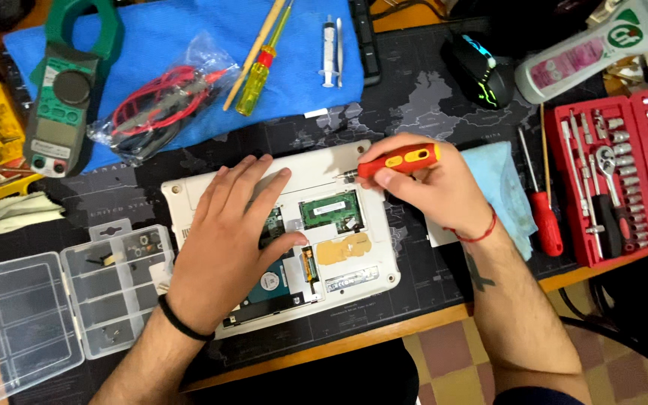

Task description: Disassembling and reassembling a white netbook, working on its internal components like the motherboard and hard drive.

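A small white laptop (354, 277) lies upside down on a dark desk mat, its bottom cover off, showing a green memory board (330, 211) and a drive. My left hand (230, 240) lies flat on the laptop's open underside, fingers spread. My right hand (421, 184) grips a red and yellow screwdriver (399, 160), whose tip points left at the laptop's upper edge near the middle.
A clear compartment box (114, 289) with small screws lies open at the left. On a blue cloth (181, 45) rest a green clamp meter (65, 97), bagged test leads (155, 101), a yellow screwdriver (264, 67) and a syringe (328, 52). A red socket set (620, 176), red screwdriver (543, 214), mouse (481, 71) and white bottle (601, 45) sit right.
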